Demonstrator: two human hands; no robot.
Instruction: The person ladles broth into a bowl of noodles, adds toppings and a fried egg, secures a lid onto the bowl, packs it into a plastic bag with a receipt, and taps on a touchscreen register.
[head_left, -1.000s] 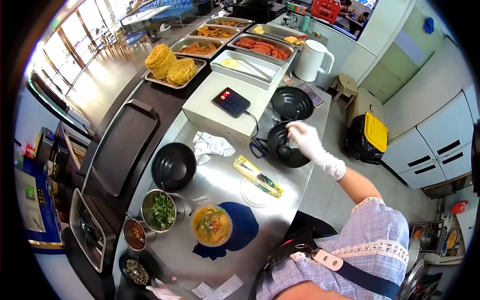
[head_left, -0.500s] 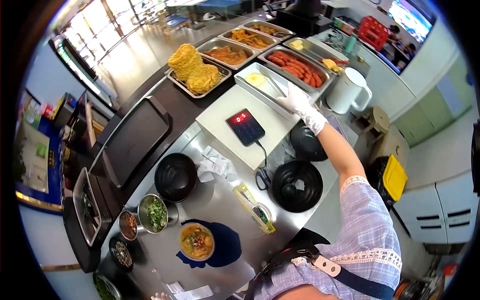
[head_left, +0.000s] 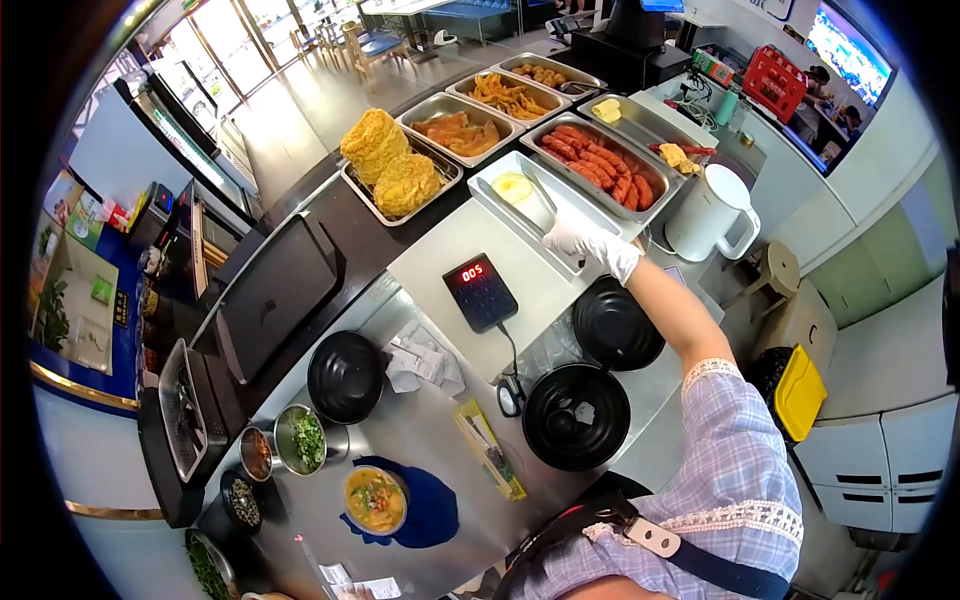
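My right hand point(head_left: 590, 245), in a white glove, is closed round the near end of metal tongs point(head_left: 508, 204). The tongs lie over a white tray point(head_left: 487, 166) that holds a fried egg point(head_left: 512, 187). Only a bit of my left hand point(head_left: 355, 592) shows at the bottom edge, beside paper slips point(head_left: 378, 587); its fingers are hidden. A bowl of soup point(head_left: 375, 499) with chopped toppings rests on a dark blue cloth point(head_left: 432, 508). To its upper left stands a metal pot of chopped greens point(head_left: 301, 441).
Trays of sausages point(head_left: 600, 165), fried strips point(head_left: 455, 133) and breaded pieces point(head_left: 405, 184) line the counter. Near the right arm are black bowls point(head_left: 577, 452), a white kettle point(head_left: 708, 212) and a digital timer point(head_left: 481, 291). A yellow packet point(head_left: 488, 450) lies on the steel table.
My right hand has moved from the black bowls up to the white tray and closed on the tongs. My left hand has slipped mostly out of view as the camera turned.
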